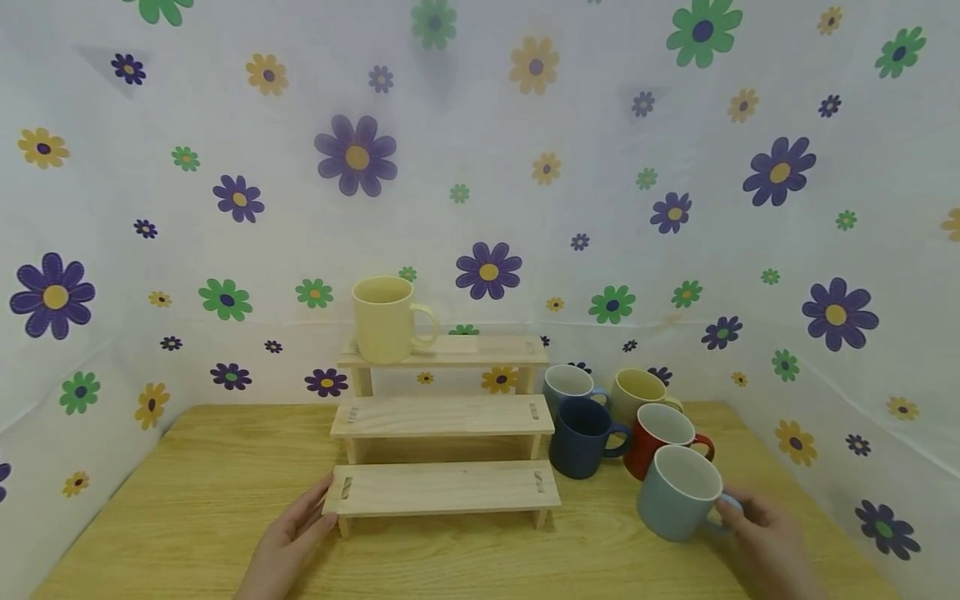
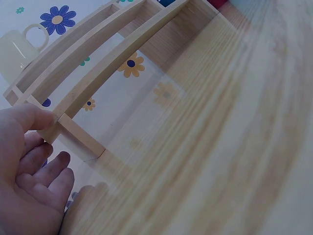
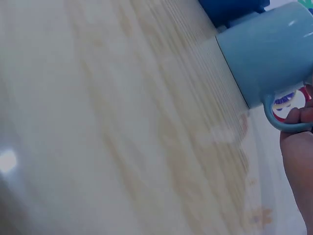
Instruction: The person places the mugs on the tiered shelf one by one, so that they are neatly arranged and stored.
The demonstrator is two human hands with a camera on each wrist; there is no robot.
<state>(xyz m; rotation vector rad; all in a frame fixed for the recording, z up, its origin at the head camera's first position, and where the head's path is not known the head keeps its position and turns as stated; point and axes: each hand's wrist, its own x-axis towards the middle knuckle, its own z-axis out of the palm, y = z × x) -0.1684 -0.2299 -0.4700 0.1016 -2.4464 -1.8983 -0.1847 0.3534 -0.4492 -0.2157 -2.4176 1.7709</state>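
A three-step wooden display stand [image 1: 446,490] stands mid-table. My left hand [image 1: 288,537] holds the left end of its lowest step, thumb near the front corner; in the left wrist view the other fingers [image 2: 51,178] curl below the board. A cream mug [image 1: 384,321] sits at the left of the top step, handle to the right. On the right, my right hand [image 1: 768,542] pinches the handle of a light blue mug [image 1: 675,496], also visible in the right wrist view [image 3: 269,49]. Whether that mug's base touches the table cannot be told.
Right of the stand, several mugs cluster behind the held one: a red mug [image 1: 660,437], a dark blue mug [image 1: 581,440], a yellow mug [image 1: 637,396] and a pale blue mug [image 1: 566,387]. Flower-printed cloth [image 1: 480,208] encloses the wooden table [image 1: 217,467] at back and sides.
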